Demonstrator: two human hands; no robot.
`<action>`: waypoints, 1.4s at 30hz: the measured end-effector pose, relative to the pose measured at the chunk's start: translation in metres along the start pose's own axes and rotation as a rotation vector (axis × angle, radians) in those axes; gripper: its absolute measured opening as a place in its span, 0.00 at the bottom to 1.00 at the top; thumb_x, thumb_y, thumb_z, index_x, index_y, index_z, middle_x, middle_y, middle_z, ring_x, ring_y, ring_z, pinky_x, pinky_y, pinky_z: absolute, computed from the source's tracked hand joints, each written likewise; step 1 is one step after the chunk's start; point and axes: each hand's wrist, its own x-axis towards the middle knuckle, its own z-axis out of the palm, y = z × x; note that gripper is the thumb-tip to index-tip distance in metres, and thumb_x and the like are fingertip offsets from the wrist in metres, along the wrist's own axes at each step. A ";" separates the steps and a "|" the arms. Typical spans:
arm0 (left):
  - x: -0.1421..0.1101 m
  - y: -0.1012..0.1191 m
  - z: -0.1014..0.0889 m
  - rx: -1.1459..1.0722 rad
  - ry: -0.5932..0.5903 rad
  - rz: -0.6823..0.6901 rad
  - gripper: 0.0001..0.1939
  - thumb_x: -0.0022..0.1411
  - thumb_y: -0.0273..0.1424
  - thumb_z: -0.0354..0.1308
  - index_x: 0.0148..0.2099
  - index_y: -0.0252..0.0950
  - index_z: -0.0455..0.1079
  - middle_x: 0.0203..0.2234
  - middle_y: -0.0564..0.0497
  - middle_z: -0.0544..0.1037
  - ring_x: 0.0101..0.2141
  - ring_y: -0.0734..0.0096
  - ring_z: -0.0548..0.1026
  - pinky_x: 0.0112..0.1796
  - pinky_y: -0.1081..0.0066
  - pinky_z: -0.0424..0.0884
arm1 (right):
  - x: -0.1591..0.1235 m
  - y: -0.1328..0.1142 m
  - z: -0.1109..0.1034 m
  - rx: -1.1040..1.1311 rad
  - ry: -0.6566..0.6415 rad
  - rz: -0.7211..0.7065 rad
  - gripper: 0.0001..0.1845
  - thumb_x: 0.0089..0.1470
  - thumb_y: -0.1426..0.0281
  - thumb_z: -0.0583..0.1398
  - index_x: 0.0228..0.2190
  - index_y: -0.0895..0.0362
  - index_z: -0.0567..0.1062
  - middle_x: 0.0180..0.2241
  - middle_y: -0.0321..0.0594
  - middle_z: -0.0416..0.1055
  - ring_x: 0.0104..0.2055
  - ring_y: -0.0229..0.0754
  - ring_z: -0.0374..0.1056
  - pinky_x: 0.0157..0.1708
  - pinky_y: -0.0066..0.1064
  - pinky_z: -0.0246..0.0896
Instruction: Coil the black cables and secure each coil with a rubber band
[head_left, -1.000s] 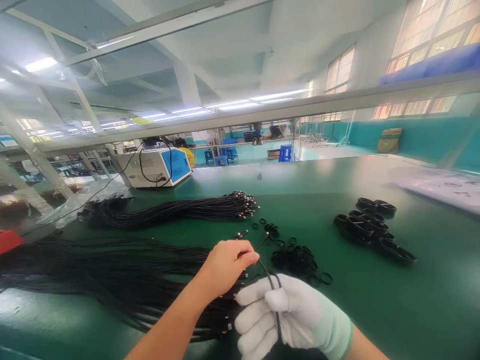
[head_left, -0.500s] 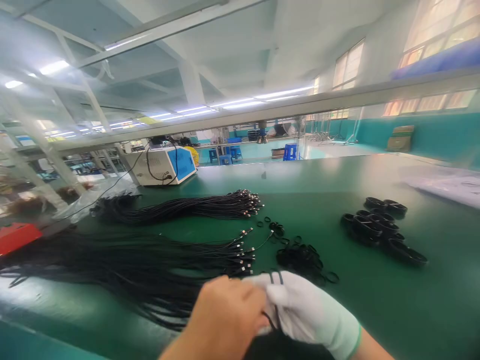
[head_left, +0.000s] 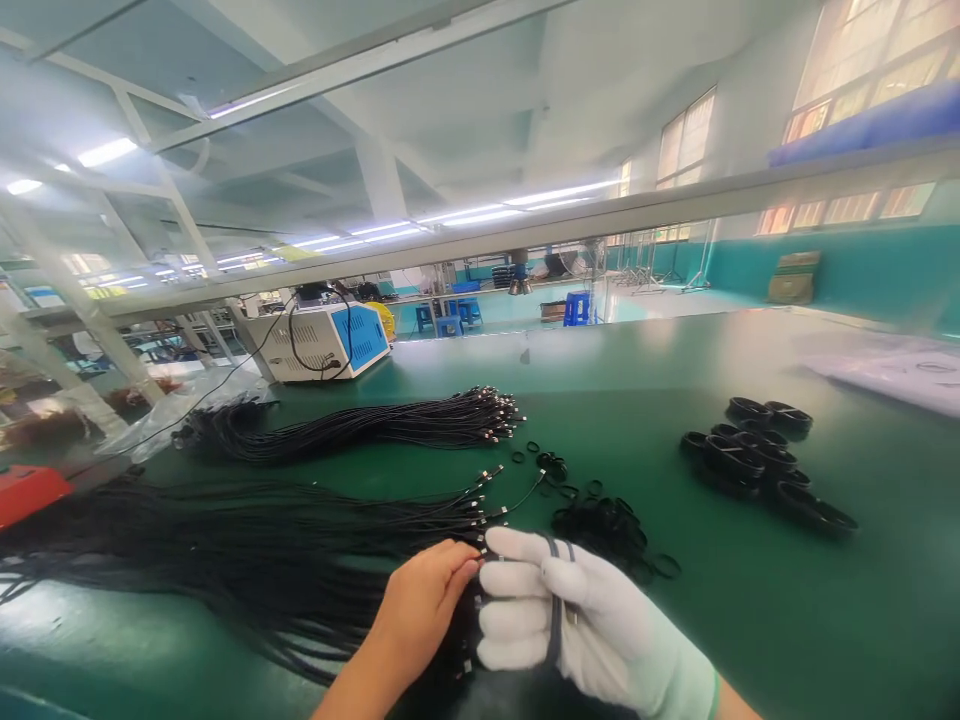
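Observation:
My right hand (head_left: 592,620), in a white glove, is closed, thumb pressed over a looped black cable (head_left: 555,640). Strands of it cross the index finger, and a small metal end shows by the palm. My left hand (head_left: 427,605) is bare, thumb and fingers pinched together just left of the glove's fingertips. What sits in that pinch is too small to make out. Under and beside it lies a spread bundle of black cables (head_left: 247,540) with metal plugs at the right end. Loose black rings (head_left: 600,525) are heaped beyond the glove.
A second cable bundle (head_left: 375,425) lies farther back on the green table (head_left: 600,390). Coiled black cables (head_left: 742,455) are piled at right, near a clear plastic sheet (head_left: 885,375). A white and blue machine (head_left: 322,340) stands back left; a red object (head_left: 30,495) sits at the left edge.
My left hand moved from the cable above the glove down against the glove, then back left to the bundle's plug ends. The cable strand between the hands no longer shows.

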 end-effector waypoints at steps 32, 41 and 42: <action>-0.034 0.011 0.008 0.391 0.039 0.097 0.12 0.63 0.27 0.44 0.31 0.38 0.68 0.26 0.52 0.73 0.26 0.68 0.69 0.31 0.68 0.59 | 0.002 -0.002 -0.003 -0.135 0.117 -0.128 0.17 0.47 0.69 0.64 0.39 0.59 0.68 0.26 0.33 0.54 0.28 0.35 0.54 0.34 0.34 0.53; -0.042 0.032 -0.010 0.365 0.177 0.440 0.10 0.58 0.34 0.57 0.27 0.36 0.65 0.22 0.55 0.71 0.25 0.73 0.66 0.28 0.70 0.54 | -0.011 0.020 -0.014 -0.415 0.197 0.217 0.16 0.51 0.71 0.62 0.41 0.65 0.69 0.34 0.44 0.66 0.36 0.40 0.63 0.39 0.34 0.55; -0.041 0.030 -0.020 0.335 0.139 0.439 0.09 0.59 0.34 0.57 0.28 0.36 0.66 0.23 0.55 0.71 0.25 0.73 0.66 0.29 0.70 0.55 | -0.011 0.023 -0.011 -0.383 0.132 0.275 0.15 0.50 0.70 0.63 0.39 0.66 0.70 0.31 0.42 0.64 0.34 0.38 0.62 0.37 0.33 0.54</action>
